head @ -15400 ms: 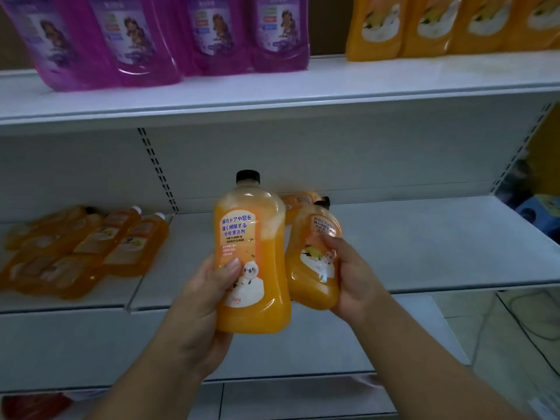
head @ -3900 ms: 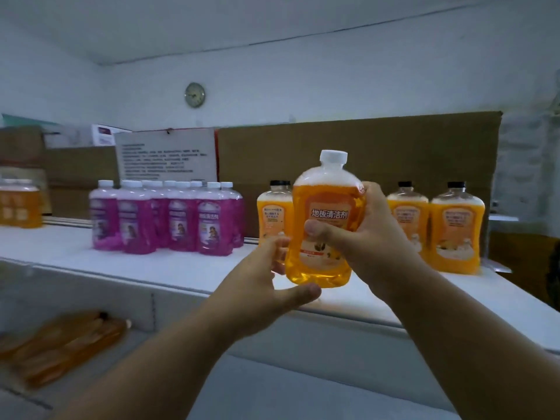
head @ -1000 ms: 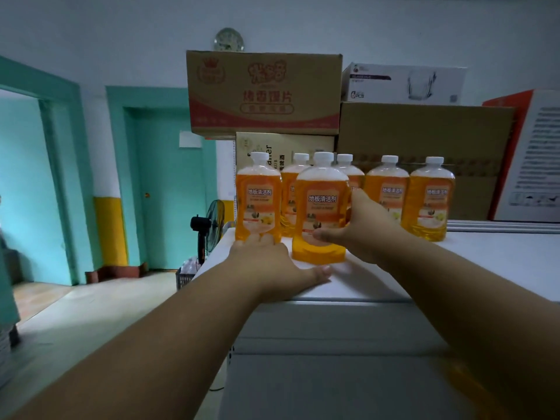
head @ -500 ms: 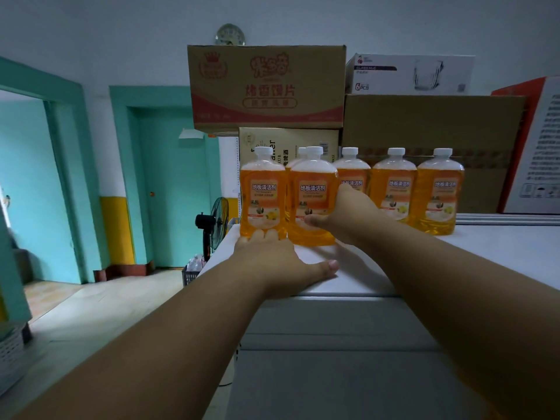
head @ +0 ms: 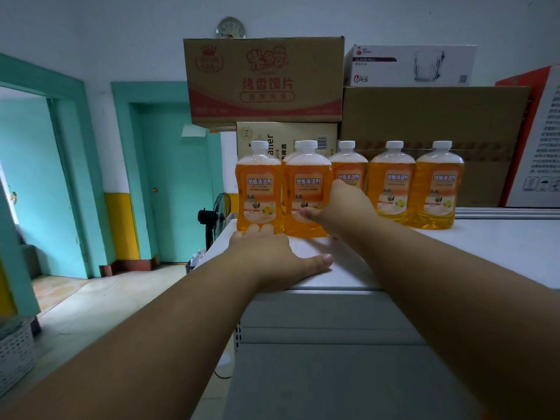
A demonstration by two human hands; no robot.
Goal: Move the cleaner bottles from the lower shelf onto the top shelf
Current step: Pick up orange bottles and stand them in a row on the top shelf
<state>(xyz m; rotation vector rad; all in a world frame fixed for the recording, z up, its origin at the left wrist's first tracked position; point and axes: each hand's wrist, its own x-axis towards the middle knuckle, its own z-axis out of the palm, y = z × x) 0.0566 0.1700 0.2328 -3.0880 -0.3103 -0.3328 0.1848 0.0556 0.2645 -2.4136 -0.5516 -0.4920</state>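
- Standing upright on the white top shelf [head: 454, 256] is a group of orange floor-cleaner bottles with white caps, 6 caps showing in all.
- 2 bottles sit at the front left: the leftmost bottle [head: 259, 189] near the shelf's left end, and the second bottle [head: 307, 189] just beside it on the right.
- A hidden bottle [head: 298, 144] shows only its cap between and behind those 2.
- 3 more bottles [head: 392, 180] stand in a row to the right, close together.
- The right hand [head: 342, 207] grips the second bottle low on its right side; the thumb lies across the front of the label and the fingers curl round behind, out of sight.
- The left hand [head: 272, 256] rests palm down on the shelf; its fingers are straight and close together, tips touching the base of the leftmost bottle, thumb stretched out to the right.
- Behind the bottles stand stacked cardboard boxes [head: 263, 80] and a white glass-mug box [head: 412, 65].
- A wall clock [head: 231, 27] hangs above the boxes.
- At the left are teal door frames [head: 127, 165] and a black standing fan [head: 216, 213] on the floor.
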